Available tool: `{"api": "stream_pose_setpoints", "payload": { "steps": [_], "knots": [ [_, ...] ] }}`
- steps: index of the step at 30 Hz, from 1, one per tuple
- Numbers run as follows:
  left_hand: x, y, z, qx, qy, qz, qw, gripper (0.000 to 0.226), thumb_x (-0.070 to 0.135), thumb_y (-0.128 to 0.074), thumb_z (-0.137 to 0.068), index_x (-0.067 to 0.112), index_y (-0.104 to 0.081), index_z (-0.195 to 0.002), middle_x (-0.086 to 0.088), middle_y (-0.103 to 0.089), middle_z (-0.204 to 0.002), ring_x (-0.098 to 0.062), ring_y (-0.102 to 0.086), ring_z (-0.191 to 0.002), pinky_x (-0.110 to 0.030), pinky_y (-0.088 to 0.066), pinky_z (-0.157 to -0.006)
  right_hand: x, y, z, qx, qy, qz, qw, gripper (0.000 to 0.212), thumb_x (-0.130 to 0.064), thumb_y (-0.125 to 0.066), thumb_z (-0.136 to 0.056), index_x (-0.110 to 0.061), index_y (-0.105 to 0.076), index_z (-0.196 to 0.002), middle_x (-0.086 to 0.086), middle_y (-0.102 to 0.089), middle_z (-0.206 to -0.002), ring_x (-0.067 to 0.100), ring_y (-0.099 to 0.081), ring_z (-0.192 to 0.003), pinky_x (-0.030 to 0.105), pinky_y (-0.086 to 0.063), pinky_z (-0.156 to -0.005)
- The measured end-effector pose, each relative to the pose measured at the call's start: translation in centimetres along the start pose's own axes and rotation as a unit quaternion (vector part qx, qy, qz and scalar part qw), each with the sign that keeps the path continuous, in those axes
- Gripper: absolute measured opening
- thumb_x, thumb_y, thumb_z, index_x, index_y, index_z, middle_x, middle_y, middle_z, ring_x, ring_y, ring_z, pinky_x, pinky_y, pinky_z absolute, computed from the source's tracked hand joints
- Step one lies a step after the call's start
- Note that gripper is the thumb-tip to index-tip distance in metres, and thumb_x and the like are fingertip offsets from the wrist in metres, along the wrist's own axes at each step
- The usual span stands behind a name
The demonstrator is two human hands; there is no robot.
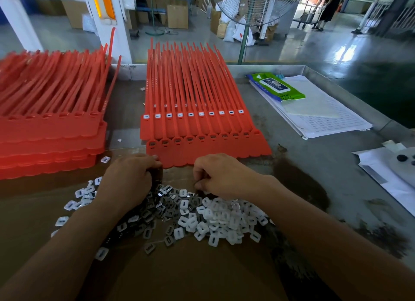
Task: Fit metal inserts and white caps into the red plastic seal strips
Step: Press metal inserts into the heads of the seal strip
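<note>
the left hand [130, 179] is curled over a dark piece [157, 174] at the far edge of the pile and grips it. what the piece is, i cannot tell. the right hand [222, 177] sits just right of it, knuckles up and fingers bent down to the pile; whether they pinch anything is hidden. both hands are at the near edge of the middle stack [197, 87] of red strips, whose tails point far. its top layer carries a row of fitted white caps [190, 114], and the layer below shows inserts [188, 140] in its sockets. a left stack [49, 121] lies apart from it. loose grey inserts [157, 211] and loose caps [224, 217] are heaped on cardboard [179, 267] on the table [314, 166]. wipes [276, 86] rest on papers [314, 116] far right.
</note>
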State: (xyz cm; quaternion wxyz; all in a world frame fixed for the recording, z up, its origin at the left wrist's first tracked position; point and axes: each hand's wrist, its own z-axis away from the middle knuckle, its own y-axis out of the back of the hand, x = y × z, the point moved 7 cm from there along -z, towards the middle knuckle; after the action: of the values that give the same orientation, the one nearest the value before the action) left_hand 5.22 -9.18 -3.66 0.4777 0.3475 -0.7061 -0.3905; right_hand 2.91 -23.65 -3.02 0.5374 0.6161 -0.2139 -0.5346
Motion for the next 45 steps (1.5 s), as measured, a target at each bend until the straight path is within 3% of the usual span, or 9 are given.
{"api": "stream_pose_setpoints", "payload": {
  "steps": [4,11,16,20,24,27,34,39,45],
  "knots": [
    [-0.1,-0.2,-0.1,-0.006,0.002,-0.002,1.000,0.040,-0.007,-0.049,-0.074,0.013,-0.068,-0.104,0.000,-0.061,-0.120,-0.021,-0.053,-0.113,-0.030,-0.036,-0.097,0.5,0.3,0.3,0.010,-0.014,-0.074,0.997,0.017,-0.014,-0.058,-0.087,-0.021,-0.047,-0.076,-0.011,-0.050,-0.075,0.002,-0.046,-0.068,0.016,-0.035,-0.058],
    [-0.1,-0.1,0.0,-0.009,0.004,0.000,1.000,0.041,-0.007,-0.049,-0.075,0.013,-0.067,-0.106,0.000,-0.060,-0.121,-0.020,-0.051,-0.115,-0.030,-0.034,-0.099,2.4,3.1,0.5,0.106,-0.014,-0.107,0.988,0.015,-0.009,-0.058,-0.087,-0.023,-0.063,-0.085,-0.023,-0.052,-0.076,-0.010,-0.049,-0.073,0.002,-0.041,-0.066],
    [-0.2,-0.2,0.0,-0.010,0.007,0.005,1.000,0.041,-0.007,-0.048,-0.075,0.013,-0.067,-0.107,0.000,-0.059,-0.122,-0.020,-0.051,-0.116,-0.031,-0.034,-0.100,7.0,6.0,1.0,0.210,-0.100,-0.114,0.966,0.019,-0.013,-0.063,-0.084,-0.027,-0.056,-0.072,-0.018,-0.052,-0.073,-0.005,-0.049,-0.070,0.012,-0.035,-0.063],
    [-0.2,-0.2,0.0,-0.009,0.006,0.007,1.000,0.041,-0.007,-0.048,-0.075,0.013,-0.067,-0.106,0.000,-0.060,-0.122,-0.020,-0.051,-0.115,-0.032,-0.035,-0.100,10.7,8.0,1.6,0.286,-0.185,-0.074,0.937,0.005,-0.015,-0.062,-0.085,-0.018,-0.064,-0.081,-0.006,-0.056,-0.079,0.007,-0.050,-0.078,0.022,-0.035,-0.072],
    [-0.2,-0.2,0.0,-0.002,0.006,0.014,1.000,0.041,-0.009,-0.049,-0.074,0.012,-0.068,-0.104,-0.002,-0.061,-0.119,-0.020,-0.053,-0.114,-0.031,-0.035,-0.099,13.5,9.3,2.3,0.346,-0.238,-0.101,0.902,0.012,-0.014,-0.055,-0.087,-0.014,-0.067,-0.087,-0.003,-0.060,-0.087,0.011,-0.053,-0.085,0.024,-0.037,-0.076],
    [-0.2,-0.1,0.0,0.004,0.006,0.018,1.000,0.040,-0.010,-0.049,-0.073,0.011,-0.069,-0.102,-0.003,-0.062,-0.117,-0.021,-0.054,-0.112,-0.030,-0.036,-0.098,14.6,9.3,2.0,0.334,-0.263,-0.115,0.898,0.012,-0.014,-0.053,-0.088,-0.016,-0.064,-0.085,0.000,-0.060,-0.089,0.013,-0.052,-0.085,0.026,-0.038,-0.074],
    [-0.4,-0.1,0.1,0.006,0.002,0.020,1.000,0.040,-0.010,-0.050,-0.073,0.011,-0.069,-0.101,-0.003,-0.062,-0.117,-0.021,-0.055,-0.111,-0.027,-0.035,-0.097,15.0,8.4,0.8,0.248,-0.267,-0.091,0.927,0.010,-0.013,-0.055,-0.088,-0.014,-0.062,-0.081,0.002,-0.058,-0.085,0.016,-0.051,-0.079,0.030,-0.041,-0.073],
    [-0.4,-0.2,0.0,0.007,0.002,0.017,1.000,0.040,-0.009,-0.049,-0.073,0.011,-0.069,-0.102,-0.002,-0.062,-0.117,-0.020,-0.054,-0.113,-0.027,-0.034,-0.098,15.5,8.0,0.7,0.212,-0.269,-0.102,0.934,0.020,-0.011,-0.055,-0.089,-0.019,-0.054,-0.071,0.004,-0.058,-0.090,0.019,-0.054,-0.088,0.040,-0.048,-0.088],
    [-0.3,-0.1,0.0,0.005,0.001,0.012,1.000,0.040,-0.008,-0.050,-0.074,0.012,-0.068,-0.103,-0.002,-0.062,-0.118,-0.020,-0.054,-0.113,-0.029,-0.035,-0.098,15.6,8.0,0.5,0.211,-0.268,-0.102,0.934,0.020,-0.011,-0.053,-0.090,-0.018,-0.055,-0.071,0.002,-0.056,-0.086,0.016,-0.052,-0.084,0.036,-0.046,-0.083]
  ]
}}
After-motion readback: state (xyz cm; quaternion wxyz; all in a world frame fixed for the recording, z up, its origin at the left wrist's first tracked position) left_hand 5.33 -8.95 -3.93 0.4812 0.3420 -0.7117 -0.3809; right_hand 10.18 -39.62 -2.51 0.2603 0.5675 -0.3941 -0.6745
